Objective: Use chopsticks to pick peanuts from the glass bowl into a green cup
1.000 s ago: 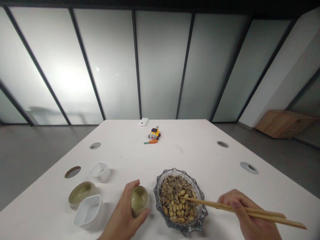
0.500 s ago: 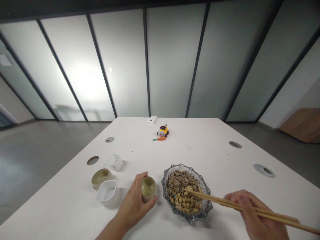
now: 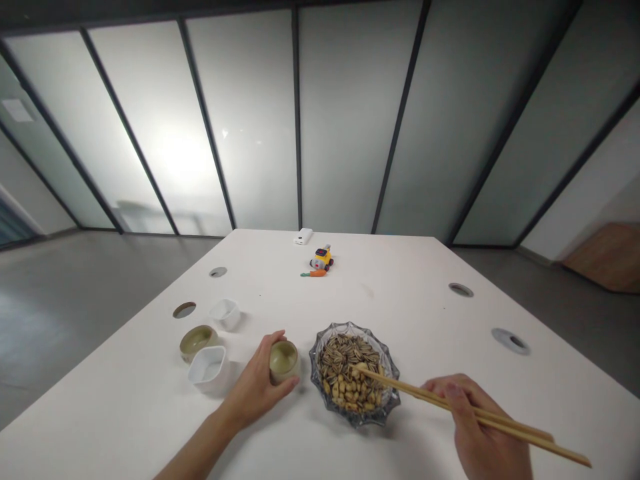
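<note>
My left hand (image 3: 259,380) is wrapped round a small olive-green cup (image 3: 284,362) that stands on the white table. Its inside looks bare. Just to the right is a scalloped glass bowl (image 3: 393,399), holding striped sunflower seeds (image 3: 343,353) at the back and pale nuts (image 3: 353,392), peanut-like, at the front. My right hand (image 3: 475,420) grips a pair of wooden chopsticks (image 3: 425,393). Their tips are inside the bowl, at a larger pale nut (image 3: 360,367) near the middle; whether they pinch it I cannot tell.
On the left stand a wider green bowl (image 3: 199,341) and two white square dishes (image 3: 207,370). Farther back lie a yellow toy truck (image 3: 321,259), an orange toy carrot (image 3: 317,273) and a white box-like device (image 3: 303,237). Round holes (image 3: 461,290) pierce the table (image 3: 400,287) along both sides.
The view has shifted slightly, so table things appear a little farther left. My left hand stays on the cup, and the chopstick tips remain in the glass bowl by the pale nut.
</note>
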Demonstrator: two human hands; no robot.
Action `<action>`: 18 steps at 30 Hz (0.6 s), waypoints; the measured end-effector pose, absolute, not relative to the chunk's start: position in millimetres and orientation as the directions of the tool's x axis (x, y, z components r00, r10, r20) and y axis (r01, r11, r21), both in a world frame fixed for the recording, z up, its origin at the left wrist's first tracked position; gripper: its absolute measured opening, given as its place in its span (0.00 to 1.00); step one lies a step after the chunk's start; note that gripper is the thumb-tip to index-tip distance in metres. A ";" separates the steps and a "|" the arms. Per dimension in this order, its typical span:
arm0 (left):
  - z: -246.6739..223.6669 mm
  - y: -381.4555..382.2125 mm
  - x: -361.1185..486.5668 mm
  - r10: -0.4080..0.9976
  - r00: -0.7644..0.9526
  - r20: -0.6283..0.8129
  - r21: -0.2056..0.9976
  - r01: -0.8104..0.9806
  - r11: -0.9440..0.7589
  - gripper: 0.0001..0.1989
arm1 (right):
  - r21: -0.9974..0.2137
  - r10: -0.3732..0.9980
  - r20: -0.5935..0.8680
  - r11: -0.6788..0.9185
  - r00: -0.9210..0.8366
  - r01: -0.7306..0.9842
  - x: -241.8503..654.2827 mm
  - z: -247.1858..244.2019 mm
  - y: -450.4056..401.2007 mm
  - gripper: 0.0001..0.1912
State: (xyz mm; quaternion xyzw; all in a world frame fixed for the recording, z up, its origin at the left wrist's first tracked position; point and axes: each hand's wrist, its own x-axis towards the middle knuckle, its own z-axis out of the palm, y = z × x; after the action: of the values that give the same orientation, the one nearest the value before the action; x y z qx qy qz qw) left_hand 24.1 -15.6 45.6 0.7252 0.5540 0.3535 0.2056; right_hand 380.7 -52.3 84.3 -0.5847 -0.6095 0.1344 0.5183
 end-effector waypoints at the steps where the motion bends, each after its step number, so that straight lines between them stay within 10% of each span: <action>1: 45.6 -15.4 24.2 0.949 0.137 0.283 0.696 0.651 -0.302 0.34 | -0.772 0.852 0.473 0.278 0.224 0.572 379.8 85.4 -52.4 0.23; 18: 40.1 -19.3 21.9 0.939 0.236 0.251 0.772 0.536 -0.341 0.36 | -0.868 0.831 0.467 0.366 0.303 0.335 262.3 111.1 -52.6 0.22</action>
State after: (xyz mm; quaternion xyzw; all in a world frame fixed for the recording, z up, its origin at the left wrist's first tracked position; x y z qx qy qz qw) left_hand 21.9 -19.3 40.1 0.7349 0.5017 0.3610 0.2790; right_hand 262.3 -52.6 111.1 -0.5255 -0.5544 0.2024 0.6127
